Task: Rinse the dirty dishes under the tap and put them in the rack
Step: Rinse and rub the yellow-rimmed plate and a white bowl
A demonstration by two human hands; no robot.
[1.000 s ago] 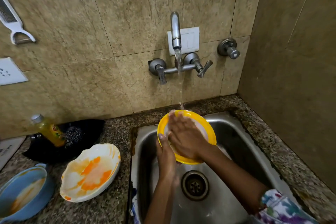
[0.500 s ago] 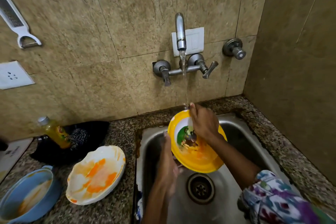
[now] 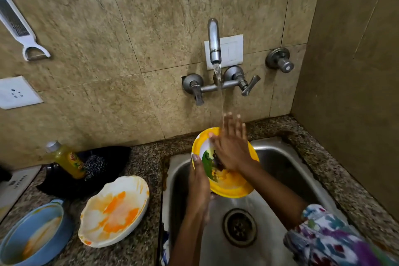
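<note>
A yellow plate (image 3: 232, 188) with a white centre and a coloured picture is held tilted over the steel sink (image 3: 280, 157). My left hand (image 3: 198, 181) grips its left rim, thumb on the front edge. My right hand (image 3: 232, 147) lies flat on the plate's face with straight, spread fingers, their tips past the top rim. Water runs from the wall tap (image 3: 214, 41) onto my right hand and the plate. On the counter to the left wait a white bowl (image 3: 114, 209) smeared with orange and a blue bowl (image 3: 32, 235) with orange residue.
A yellow soap bottle (image 3: 67, 160) and a steel scrubber (image 3: 95, 165) sit in a black tray (image 3: 108, 181) behind the dirty bowls. The sink drain (image 3: 239, 227) lies below the plate. A grater (image 3: 19, 26) hangs on the tiled wall; a side wall stands at the right.
My right hand has slid up the plate's face and flattened out, fingers now reaching past the top rim under the stream. My left hand still holds the left rim.
</note>
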